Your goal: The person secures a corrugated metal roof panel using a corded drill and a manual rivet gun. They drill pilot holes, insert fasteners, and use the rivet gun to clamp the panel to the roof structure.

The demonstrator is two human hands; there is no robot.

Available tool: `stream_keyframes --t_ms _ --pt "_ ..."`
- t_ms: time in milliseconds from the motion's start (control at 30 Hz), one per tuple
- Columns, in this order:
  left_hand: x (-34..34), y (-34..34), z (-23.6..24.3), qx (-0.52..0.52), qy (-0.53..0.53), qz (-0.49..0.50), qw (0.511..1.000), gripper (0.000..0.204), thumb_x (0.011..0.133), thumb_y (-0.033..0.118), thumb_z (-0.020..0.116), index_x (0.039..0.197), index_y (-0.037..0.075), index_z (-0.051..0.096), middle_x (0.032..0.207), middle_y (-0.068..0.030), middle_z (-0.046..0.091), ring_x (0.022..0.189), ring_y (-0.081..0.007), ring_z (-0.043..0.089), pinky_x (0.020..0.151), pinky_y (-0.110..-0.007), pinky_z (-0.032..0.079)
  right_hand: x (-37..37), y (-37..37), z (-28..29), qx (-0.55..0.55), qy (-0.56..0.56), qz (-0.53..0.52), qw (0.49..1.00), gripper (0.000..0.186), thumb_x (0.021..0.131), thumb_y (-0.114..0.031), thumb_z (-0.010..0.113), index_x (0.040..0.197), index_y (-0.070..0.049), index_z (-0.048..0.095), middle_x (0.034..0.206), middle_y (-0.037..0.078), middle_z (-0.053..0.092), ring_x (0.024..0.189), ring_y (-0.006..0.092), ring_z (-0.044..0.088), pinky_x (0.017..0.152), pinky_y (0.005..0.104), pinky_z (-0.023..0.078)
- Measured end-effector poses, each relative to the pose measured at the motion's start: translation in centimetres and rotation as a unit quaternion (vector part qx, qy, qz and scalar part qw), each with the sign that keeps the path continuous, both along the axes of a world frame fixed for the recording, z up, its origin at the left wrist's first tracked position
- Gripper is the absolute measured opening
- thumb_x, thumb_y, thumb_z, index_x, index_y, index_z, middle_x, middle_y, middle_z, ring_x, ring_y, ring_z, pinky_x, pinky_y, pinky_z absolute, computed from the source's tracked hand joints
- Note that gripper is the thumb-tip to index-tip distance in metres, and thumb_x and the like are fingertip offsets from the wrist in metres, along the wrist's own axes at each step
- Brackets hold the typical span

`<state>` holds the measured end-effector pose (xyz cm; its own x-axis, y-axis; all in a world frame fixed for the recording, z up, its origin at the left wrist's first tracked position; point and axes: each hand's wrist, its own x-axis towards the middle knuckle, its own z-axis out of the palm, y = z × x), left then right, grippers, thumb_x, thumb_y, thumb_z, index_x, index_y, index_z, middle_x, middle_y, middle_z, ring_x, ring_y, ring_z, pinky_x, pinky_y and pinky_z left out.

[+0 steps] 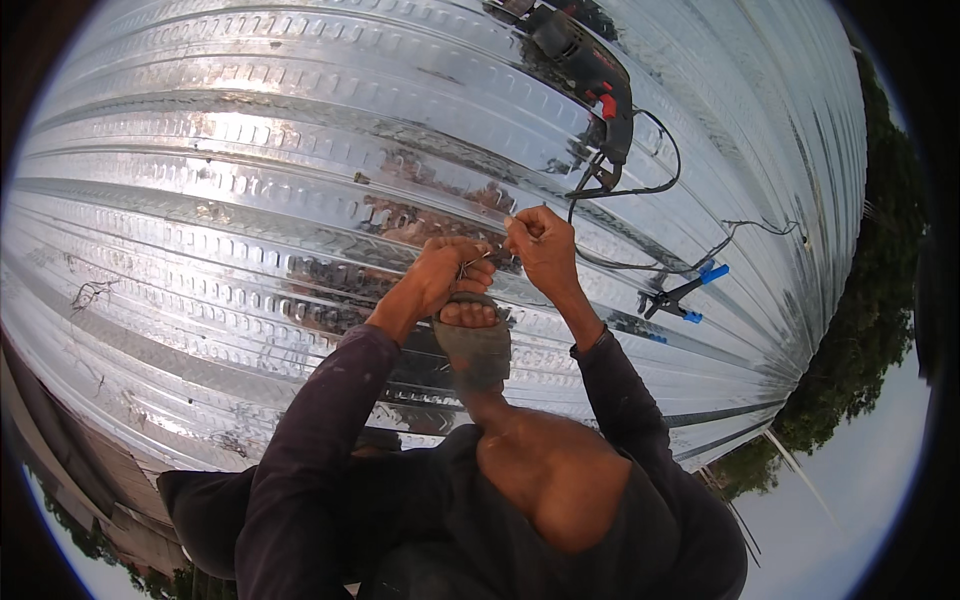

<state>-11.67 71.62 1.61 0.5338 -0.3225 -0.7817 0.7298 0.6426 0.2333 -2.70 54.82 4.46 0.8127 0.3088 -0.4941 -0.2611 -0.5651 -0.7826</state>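
Observation:
My left hand is closed around several thin, pin-like metal pieces, whose ends stick out from its fingers. Just to its right, my right hand is pinched, thumb against fingertips. Whatever it grips is too small to make out. The fingertips of both hands almost meet above the ribbed, shiny metal sheet. Close below them, my sandalled foot presses on the sheet.
A black power drill with a red trigger lies at the far right. Its black cable loops toward a blue-handled hand tool. Loose wire lies at the left. Trees stand beyond the sheet's right edge.

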Motion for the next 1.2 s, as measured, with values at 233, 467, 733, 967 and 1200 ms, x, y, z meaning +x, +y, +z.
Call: stream_keyframes --t_ms 233,467,733,967,1200 --pt "0.5 0.7 0.1 -0.004 -0.02 -0.026 0.999 0.025 0.097 0.013 0.061 0.115 -0.005 0.064 0.091 -0.0118 0.068 0.076 -0.0179 0.067 0.07 -0.03 0.057 2.2 -0.4 -4.0 -0.122 -0.122 0.195 0.966 0.017 0.087 -0.011 0.069 0.101 -0.005 0.076 0.093 0.015 0.069 0.088 0.0351 0.068 0.077 0.0442 0.052" --pt "-0.2 1.3 -0.4 0.032 -0.033 -0.016 0.999 0.024 0.093 0.008 0.061 0.111 -0.007 0.069 0.091 -0.0127 0.069 0.073 -0.0174 0.066 0.067 -0.029 0.058 2.1 0.4 -5.1 -0.081 -0.198 0.223 0.951 0.018 0.087 -0.004 0.067 0.101 -0.001 0.077 0.09 0.014 0.069 0.081 0.0314 0.068 0.072 0.0406 0.051" --pt "-0.1 2.2 0.8 0.045 -0.053 -0.04 0.997 0.028 0.096 0.015 0.059 0.114 -0.005 0.066 0.092 -0.0118 0.068 0.078 -0.0168 0.065 0.071 -0.031 0.056 2.1 1.0 -4.4 -0.106 -0.185 0.242 0.947 0.027 0.083 -0.002 0.063 0.109 -0.002 0.07 0.096 0.017 0.067 0.093 0.0373 0.067 0.081 0.0454 0.053" --pt "-0.4 2.3 0.5 0.051 -0.043 -0.045 0.997 0.027 0.093 0.013 0.061 0.113 -0.004 0.068 0.089 -0.0114 0.069 0.074 -0.0169 0.066 0.07 -0.029 0.056 1.4 3.1 -4.9 -0.241 -0.291 0.391 0.839 0.052 0.082 -0.005 0.068 0.131 0.004 0.053 0.1 0.02 0.07 0.093 0.0371 0.069 0.079 0.0471 0.056" --pt "-1.5 2.8 0.7 0.096 -0.034 -0.048 0.994 0.027 0.093 0.018 0.063 0.109 -0.003 0.07 0.088 -0.0091 0.069 0.072 -0.0165 0.065 0.065 -0.031 0.056 4.7 -0.1 0.4 -0.134 -0.285 0.248 0.916 0.046 0.083 -0.01 0.077 0.127 -0.002 0.065 0.105 0.015 0.075 0.077 0.0227 0.072 0.068 0.0351 0.057"
